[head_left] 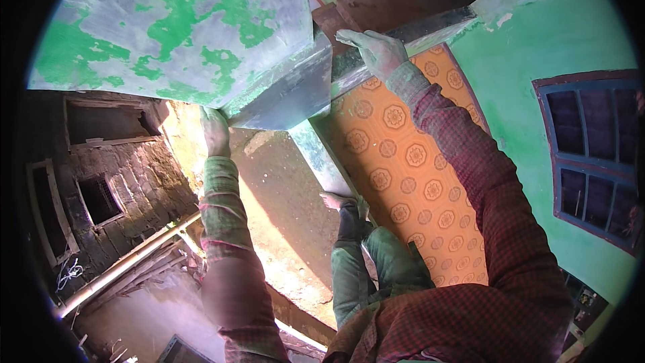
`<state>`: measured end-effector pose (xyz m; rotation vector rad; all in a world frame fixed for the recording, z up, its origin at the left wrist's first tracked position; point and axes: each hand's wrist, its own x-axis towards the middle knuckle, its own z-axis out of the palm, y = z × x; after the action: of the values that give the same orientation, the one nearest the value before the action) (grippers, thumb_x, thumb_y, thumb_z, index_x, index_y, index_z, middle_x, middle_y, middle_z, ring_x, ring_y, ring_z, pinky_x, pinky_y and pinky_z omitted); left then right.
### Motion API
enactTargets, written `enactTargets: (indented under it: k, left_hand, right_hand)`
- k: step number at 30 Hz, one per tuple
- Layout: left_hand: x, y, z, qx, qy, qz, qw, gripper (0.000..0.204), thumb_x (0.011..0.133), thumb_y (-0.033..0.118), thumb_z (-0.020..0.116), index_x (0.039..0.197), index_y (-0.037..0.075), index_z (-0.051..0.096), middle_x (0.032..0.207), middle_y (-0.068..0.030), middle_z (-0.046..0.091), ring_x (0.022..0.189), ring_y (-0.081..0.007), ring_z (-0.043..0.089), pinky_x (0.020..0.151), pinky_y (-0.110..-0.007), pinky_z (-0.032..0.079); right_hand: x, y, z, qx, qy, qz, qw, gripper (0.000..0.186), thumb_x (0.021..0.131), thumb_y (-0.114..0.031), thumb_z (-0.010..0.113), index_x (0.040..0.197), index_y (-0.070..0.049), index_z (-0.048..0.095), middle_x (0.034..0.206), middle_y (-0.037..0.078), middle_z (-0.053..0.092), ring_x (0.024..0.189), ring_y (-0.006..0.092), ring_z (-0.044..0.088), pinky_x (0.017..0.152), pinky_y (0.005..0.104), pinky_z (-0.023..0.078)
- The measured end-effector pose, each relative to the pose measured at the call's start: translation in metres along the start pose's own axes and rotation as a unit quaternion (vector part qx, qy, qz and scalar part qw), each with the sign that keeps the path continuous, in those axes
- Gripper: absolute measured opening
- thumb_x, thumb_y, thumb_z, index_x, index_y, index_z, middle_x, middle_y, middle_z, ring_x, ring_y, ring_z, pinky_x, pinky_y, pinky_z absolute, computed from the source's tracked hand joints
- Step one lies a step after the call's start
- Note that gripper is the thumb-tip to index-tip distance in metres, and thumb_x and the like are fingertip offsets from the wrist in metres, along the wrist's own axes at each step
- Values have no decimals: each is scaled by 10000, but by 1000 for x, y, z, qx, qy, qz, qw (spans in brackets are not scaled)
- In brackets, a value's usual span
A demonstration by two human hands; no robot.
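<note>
The upper left is filled by a block-like section of masonry (175, 27), on which green paint is broken by large pale patches; its underside is seen as a smooth, dark grey face. At the right, a green wall (510, 87) is pierced by a blue-framed window (583, 144). Below, an orange floor (416, 154) is covered with round and octagonal motifs, and at the left a weathered brown wall (134, 168) is broken by framed openings. A dark-faced beam (437, 27) is set between the block and the green wall. A narrow ledge (322, 161) is seen running down from the block, with a bare foot (334, 200) placed at it. At the lower left, a bamboo pole (127, 263) is slanted across. The right hand (376, 48) is raised before the beam, fingers extended and closed on nothing visible; whether the beam is touched cannot be told. The left hand (215, 131) is placed against the block's lower corner; its fingertips are hidden, so whether the edge is gripped cannot be told.
</note>
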<state>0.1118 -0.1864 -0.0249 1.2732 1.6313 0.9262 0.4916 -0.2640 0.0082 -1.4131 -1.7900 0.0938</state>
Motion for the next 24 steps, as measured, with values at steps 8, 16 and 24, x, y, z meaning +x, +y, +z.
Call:
enactTargets:
  k: [8,16,24]
  left_hand:
    - [2,0,-1,-22,-15,-23,999,496,1119,373,294,1431,33,475,939,-34,517,782,-135,466,723,-313,464]
    - [0,-2,-6,-46,-34,-23,998,502,1115,368,300,1457,29,444,971,-69,517,804,-149,473,754,-328,477]
    - [-3,-1,-2,-16,4,-21,1000,516,1102,377,310,1365,-28,491,919,-67,498,797,-173,442,822,-350,460]
  right_hand:
    - [14,-46,31,-181,-111,140,967,517,915,-73,557,1397,-258,580,960,108,646,807,365,682,704,488,564]
    - [29,-43,28,-244,-190,111,944,480,906,-52,539,1352,-222,593,1058,121,639,853,347,698,734,505,556]
    - [36,-31,26,-240,-202,75,947,571,893,-18,541,1426,-222,555,1034,121,627,892,326,694,769,486,562]
